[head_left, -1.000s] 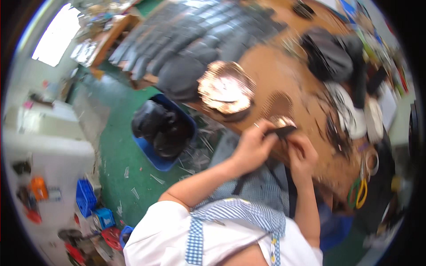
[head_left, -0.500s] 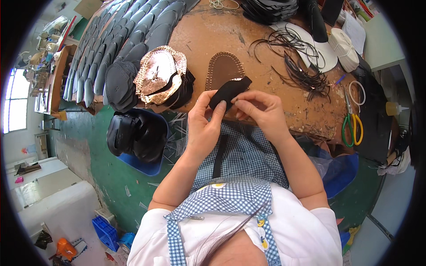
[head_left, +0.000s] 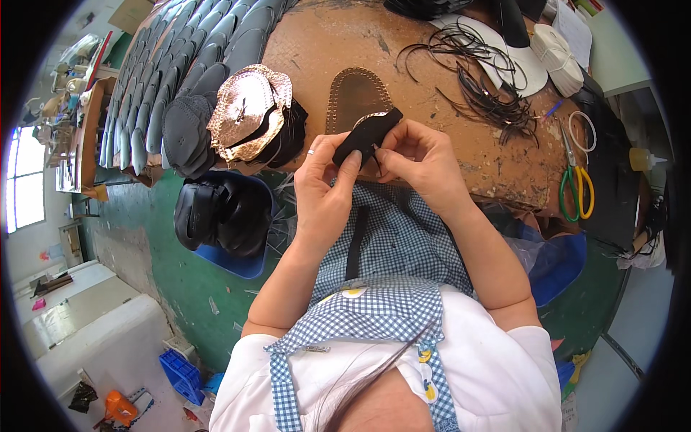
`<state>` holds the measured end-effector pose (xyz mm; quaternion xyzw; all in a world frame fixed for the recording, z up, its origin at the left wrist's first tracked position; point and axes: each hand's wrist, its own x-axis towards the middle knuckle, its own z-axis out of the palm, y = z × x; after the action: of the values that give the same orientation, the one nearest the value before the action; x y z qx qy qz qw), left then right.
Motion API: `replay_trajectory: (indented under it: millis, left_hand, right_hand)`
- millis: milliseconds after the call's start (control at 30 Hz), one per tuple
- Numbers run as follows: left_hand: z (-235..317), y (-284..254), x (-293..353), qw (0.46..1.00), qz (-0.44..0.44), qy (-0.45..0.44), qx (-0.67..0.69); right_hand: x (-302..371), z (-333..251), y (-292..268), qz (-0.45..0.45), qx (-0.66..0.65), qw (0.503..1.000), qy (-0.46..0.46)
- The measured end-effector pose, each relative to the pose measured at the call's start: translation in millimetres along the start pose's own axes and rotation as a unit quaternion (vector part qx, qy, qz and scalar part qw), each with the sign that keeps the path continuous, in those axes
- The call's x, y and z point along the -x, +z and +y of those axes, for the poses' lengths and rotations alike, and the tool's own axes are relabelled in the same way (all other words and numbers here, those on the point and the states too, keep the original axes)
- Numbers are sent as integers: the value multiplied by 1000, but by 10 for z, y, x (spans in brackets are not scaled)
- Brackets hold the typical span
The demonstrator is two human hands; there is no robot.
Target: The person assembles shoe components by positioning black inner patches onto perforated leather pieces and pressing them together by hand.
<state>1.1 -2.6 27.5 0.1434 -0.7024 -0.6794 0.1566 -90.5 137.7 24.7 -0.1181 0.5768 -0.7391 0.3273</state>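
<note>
My left hand [head_left: 317, 183] grips a curved black strip-like piece [head_left: 366, 137], its thumb pressed on the near face and the fingers behind. Beside it, my right hand [head_left: 432, 169] is closed in a pinch at the lower edge of that piece. A thin dark strand shows by the right fingertips; too little is visible to tell what they pinch. Just beyond the hands lies a brown sole-shaped piece [head_left: 355, 90] with holes along its border. The black piece covers part of its near end, where a shiny rim peeks out.
On the worktable [head_left: 317, 50], copper-coloured pieces [head_left: 245, 108], dark shaped pieces [head_left: 186, 133] and rows of grey soles [head_left: 173, 75] stand left. Tangled black laces [head_left: 489, 108], a white cord bundle [head_left: 558, 61] and scissors [head_left: 573, 189] lie right. Blue bins [head_left: 243, 268] flank me below the edge.
The view has shifted slightly, so the table things sit a little higher. My left hand still grips the black piece; my right fingers have shifted slightly along its lower edge.
</note>
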Motion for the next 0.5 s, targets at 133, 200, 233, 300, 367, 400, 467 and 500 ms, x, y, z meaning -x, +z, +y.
replay_trajectory:
  millis: [133,200,233,300,367,400,467,500]
  left_hand:
    - [-10,-24,12,1000,0,6,-20]
    - [-8,-26,12,999,-1,15,-33]
    - [-3,-25,10,999,-1,23,-45]
    - [35,-15,15,998,-5,32,-62]
    - [68,-6,20,996,-10,42,-78]
    - [77,0,25,996,-13,44,-79]
    - [82,0,28,996,-15,45,-81]
    - [81,-1,28,996,-14,40,-76]
  right_hand:
    - [28,-15,23,-2,39,999,-8]
    - [33,-22,25,-3,59,998,-13]
    - [32,-25,30,1,44,999,-13]
    - [33,-23,26,7,28,999,-13]
    - [32,-16,18,24,56,998,-33]
    - [44,-34,19,25,55,998,-34]
    - [75,-81,33,36,52,997,-31]
    - [76,-69,30,37,52,998,-31]
